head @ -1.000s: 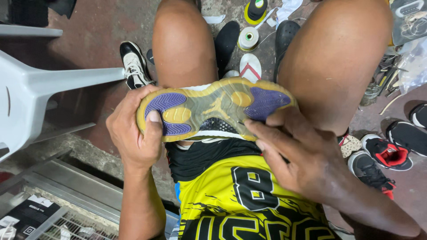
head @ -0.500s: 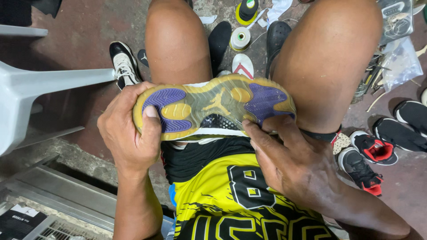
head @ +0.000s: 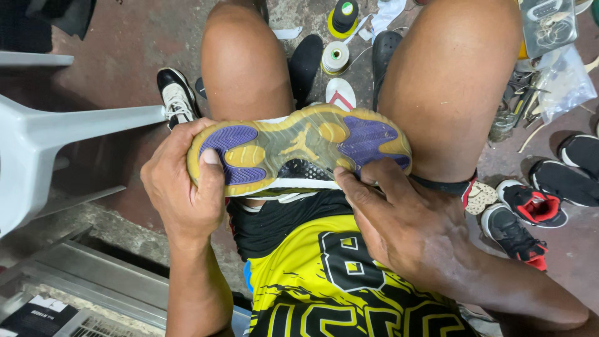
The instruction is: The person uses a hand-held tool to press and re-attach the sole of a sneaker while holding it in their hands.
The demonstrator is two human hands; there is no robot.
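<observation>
Lying sole-up across the lap, between the two bare knees: a sneaker with a yellowed translucent sole and purple tread patches, long axis running left to right, one end toward each hand. Clamping the left end, the left hand, thumb pressed flat on the purple tread, fingers wrapping under and out of sight; grip closed firmly on the shoe. Working at the near edge toward the right end, the right hand, fingertips pushing into the seam where sole meets upper; grip pressed together there, whether pinching something thin impossible to tell. Sitting equally close to both hands, with neither reaching. Resting beyond on the floor: thread spools and loose shoes.
</observation>
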